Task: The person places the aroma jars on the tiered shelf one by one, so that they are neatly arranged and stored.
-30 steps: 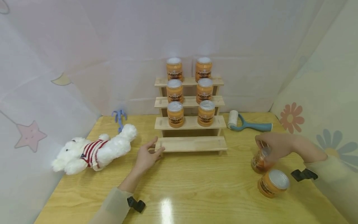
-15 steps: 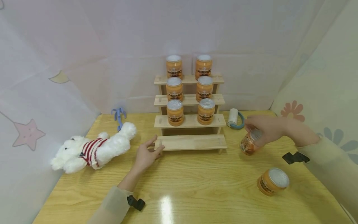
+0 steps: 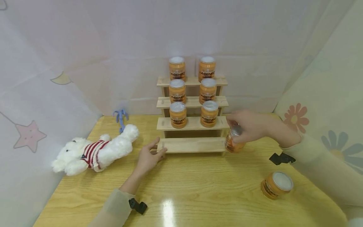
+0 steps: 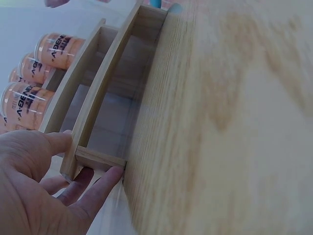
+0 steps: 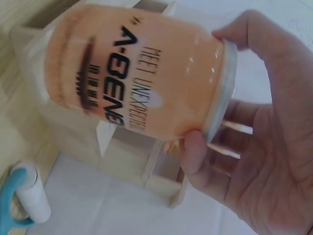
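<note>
A stepped wooden shelf rack [image 3: 193, 145] stands at the middle back. Its three upper steps bear pairs of orange jars [image 3: 178, 117] with silver lids; the lowest step is bare. My left hand [image 3: 148, 158] holds the left end of that lowest step. In the left wrist view, the thumb is at the board's edge and fingers touch the short support [image 4: 98, 159]. Just right of the step, my right hand [image 3: 250, 126] grips another orange jar [image 3: 233, 144] by its lid end. Its label reads "A-BENB", partly cut off, in the right wrist view.
One more orange jar [image 3: 276, 186] sits on the wooden table [image 3: 198, 189] at front right. A white plush toy [image 3: 96, 154] in a striped shirt lies at left, beside a blue claw-like hook [image 3: 121, 119]. A blue-handled roller [image 5: 29, 193] shows in the right wrist view.
My right hand has carried its jar from the right of the table, left and away from me, to the rack's right end. The left hand has stayed at the rack.
</note>
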`<state>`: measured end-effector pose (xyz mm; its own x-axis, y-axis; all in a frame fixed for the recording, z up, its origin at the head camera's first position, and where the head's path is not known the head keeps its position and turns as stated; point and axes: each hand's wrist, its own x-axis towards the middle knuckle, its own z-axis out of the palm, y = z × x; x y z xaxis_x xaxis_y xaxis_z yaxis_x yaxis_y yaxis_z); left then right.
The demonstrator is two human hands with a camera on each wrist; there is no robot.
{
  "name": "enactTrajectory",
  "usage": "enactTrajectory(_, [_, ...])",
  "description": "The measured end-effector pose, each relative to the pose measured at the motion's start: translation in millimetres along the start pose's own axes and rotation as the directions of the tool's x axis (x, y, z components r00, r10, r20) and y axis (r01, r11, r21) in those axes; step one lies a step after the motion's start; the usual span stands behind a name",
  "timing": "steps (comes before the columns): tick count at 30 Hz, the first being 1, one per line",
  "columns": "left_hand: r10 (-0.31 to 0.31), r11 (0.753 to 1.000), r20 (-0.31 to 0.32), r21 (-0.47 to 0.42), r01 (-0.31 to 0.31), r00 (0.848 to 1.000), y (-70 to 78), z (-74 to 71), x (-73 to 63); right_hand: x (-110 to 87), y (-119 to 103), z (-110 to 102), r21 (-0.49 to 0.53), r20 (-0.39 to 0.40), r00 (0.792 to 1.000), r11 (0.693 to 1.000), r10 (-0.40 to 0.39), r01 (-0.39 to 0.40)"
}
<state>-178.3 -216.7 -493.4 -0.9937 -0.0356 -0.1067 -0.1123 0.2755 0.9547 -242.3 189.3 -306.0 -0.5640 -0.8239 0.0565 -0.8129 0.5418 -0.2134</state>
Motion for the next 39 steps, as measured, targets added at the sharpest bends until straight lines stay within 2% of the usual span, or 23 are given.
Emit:
enactTrajectory(5, [0.002,1.000,0.006,0.007,-0.002,1.000,-2.4,0.0,-0.5,14.4,-17.8,9.1,0.022,-0.106,0.989,0.994,0.105,-0.103])
enactTrajectory(11, [0.007,1.000,0.006,0.017,-0.007,1.000,-2.4,0.3,-1.6,32.8,-38.7,17.6,0.057,-0.135,0.967,0.976,0.217,-0.211])
enactTrajectory(22, [-0.010,1.000,0.014,0.013,0.010,1.000,-2.0,1.4,-2.5,75.6,-67.7,33.5,0.109,-0.207,0.951,0.971,0.230,-0.211])
enactTrajectory(29, [-0.012,1.000,0.005,0.020,0.012,1.000,-1.8,1.4,-2.2,105.0,-81.2,45.2,0.078,-0.162,0.949,0.962,0.270,-0.260])
enactTrajectory(33, [-0.012,1.000,-0.005,0.009,0.012,1.000,-1.5,1.2,-2.0,119.3,-89.4,53.5,0.103,-0.127,0.945,0.951,0.303,-0.291])
enactTrajectory(39, [-0.024,1.000,-0.021,0.009,0.024,0.999,1.3,3.2,1.2,134.4,-95.9,66.3,0.095,-0.110,0.914,0.920,0.390,-0.381])
